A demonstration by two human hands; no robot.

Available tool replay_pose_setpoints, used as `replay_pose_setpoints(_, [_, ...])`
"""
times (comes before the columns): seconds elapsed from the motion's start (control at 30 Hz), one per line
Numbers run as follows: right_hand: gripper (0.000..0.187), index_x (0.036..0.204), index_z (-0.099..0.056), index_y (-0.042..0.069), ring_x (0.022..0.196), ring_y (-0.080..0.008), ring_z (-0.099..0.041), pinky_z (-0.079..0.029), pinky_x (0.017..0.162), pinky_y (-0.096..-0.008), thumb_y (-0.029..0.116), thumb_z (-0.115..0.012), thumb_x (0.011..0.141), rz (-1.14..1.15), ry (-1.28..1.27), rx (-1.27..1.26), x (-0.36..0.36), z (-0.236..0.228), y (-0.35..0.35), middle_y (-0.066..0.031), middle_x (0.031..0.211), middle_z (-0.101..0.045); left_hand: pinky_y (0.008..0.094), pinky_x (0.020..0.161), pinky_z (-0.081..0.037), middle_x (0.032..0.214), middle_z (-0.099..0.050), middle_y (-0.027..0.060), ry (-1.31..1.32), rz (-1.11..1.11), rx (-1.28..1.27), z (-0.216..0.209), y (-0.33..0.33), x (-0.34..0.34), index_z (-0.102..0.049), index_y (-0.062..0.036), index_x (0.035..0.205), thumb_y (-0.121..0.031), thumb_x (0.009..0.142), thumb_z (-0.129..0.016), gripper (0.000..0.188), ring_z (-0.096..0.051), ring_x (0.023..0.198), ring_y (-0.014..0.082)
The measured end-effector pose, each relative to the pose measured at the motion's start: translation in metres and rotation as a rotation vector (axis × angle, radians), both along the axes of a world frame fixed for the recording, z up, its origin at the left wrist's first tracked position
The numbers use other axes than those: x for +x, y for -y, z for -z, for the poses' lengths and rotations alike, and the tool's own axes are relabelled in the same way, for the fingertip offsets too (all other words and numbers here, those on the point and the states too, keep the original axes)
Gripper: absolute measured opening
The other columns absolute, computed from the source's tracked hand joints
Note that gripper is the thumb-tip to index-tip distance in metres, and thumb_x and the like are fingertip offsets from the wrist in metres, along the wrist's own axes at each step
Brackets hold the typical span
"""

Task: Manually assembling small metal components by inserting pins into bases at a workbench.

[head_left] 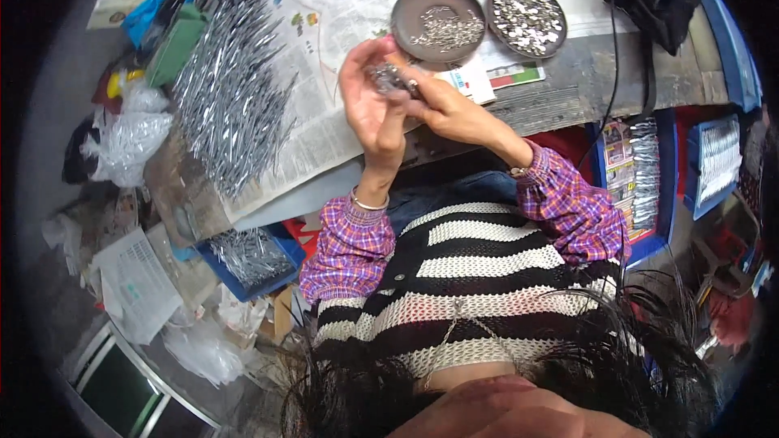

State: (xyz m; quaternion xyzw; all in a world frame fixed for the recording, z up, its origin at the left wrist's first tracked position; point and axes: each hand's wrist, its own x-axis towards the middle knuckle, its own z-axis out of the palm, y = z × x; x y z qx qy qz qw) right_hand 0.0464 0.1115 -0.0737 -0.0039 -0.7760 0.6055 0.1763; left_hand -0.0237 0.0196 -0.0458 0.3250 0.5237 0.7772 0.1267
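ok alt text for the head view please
Left hand and right hand meet around blurred, shiny metal pieces over a partly newspaper-covered bench. Slim silvery pieces lie heaped at left; two dark dishes of small metal parts sit beyond the hands.

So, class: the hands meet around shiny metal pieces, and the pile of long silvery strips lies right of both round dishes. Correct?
Wrong side: in the head view, the pile of long silvery strips lies left of both round dishes. The left hand and right hand do meet around shiny metal pieces.
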Motion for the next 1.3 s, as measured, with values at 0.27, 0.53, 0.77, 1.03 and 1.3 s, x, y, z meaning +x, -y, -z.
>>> replay_pose_setpoints(0.27, [0.054,0.135,-0.028,0.0,0.112,-0.0286,-0.047,-0.038,0.094,-0.038,0.008,-0.046,0.085,-0.065,0.095,-0.231,0.0,-0.001,-0.015,-0.0212,0.126,-0.043,0.044,0.104,-0.029,0.131,-0.038,0.0228,-0.13,-0.072,-0.048,-0.015,-0.008,-0.006,-0.032,0.0096,0.124,-0.026,0.086,-0.049,0.056,-0.04,0.122,0.0326])
replay_pose_setpoints(0.53, [0.054,0.137,-0.026,0.002,0.098,-0.023,-0.055,-0.049,0.083,-0.0341,0.022,-0.046,0.091,0.012,0.045,-0.451,0.131,-0.076,-0.083,-0.0163,0.122,-0.045,0.0385,0.093,-0.034,0.129,-0.044,0.0148,-0.174,-0.07,-0.277,-0.006,0.021,-0.012,-0.04,0.0023,0.123,-0.023,0.086,-0.055,0.047,-0.048,0.113,0.0324])
replay_pose_setpoints(0.77, [0.041,0.12,-0.044,-0.001,0.09,-0.0127,-0.056,-0.046,0.085,-0.0256,0.004,-0.059,0.083,1.212,0.231,-0.715,0.386,-0.044,-0.119,-0.0076,0.102,-0.057,0.0358,0.088,-0.036,0.129,-0.044,0.0176,-0.141,0.034,-0.347,0.019,0.038,-0.019,-0.044,0.0039,0.118,-0.015,0.084,-0.054,0.04,-0.051,0.107,0.0298])
replay_pose_setpoints(1.03, [0.011,0.08,-0.062,-0.003,0.061,-0.0209,-0.059,-0.046,0.051,-0.0371,-0.002,-0.055,0.071,1.835,0.479,-0.891,0.574,0.092,-0.096,-0.0104,0.072,-0.062,0.0316,0.087,-0.04,0.129,-0.043,0.0139,-0.031,0.038,-0.396,0.015,0.039,-0.01,-0.047,0.0022,0.114,-0.009,0.083,-0.056,0.034,-0.051,0.104,0.0238])
replay_pose_setpoints(1.3, [0.022,0.078,-0.063,-0.005,0.064,-0.0298,-0.063,-0.047,0.056,-0.0401,0.015,-0.056,0.071,1.731,0.723,-0.702,0.612,0.149,-0.122,-0.0175,0.077,-0.064,0.03,0.084,-0.04,0.123,-0.05,0.0117,-0.091,0.023,-0.459,0.024,0.044,-0.016,-0.048,0.0022,0.117,-0.004,0.081,-0.052,0.037,-0.054,0.101,0.0225])
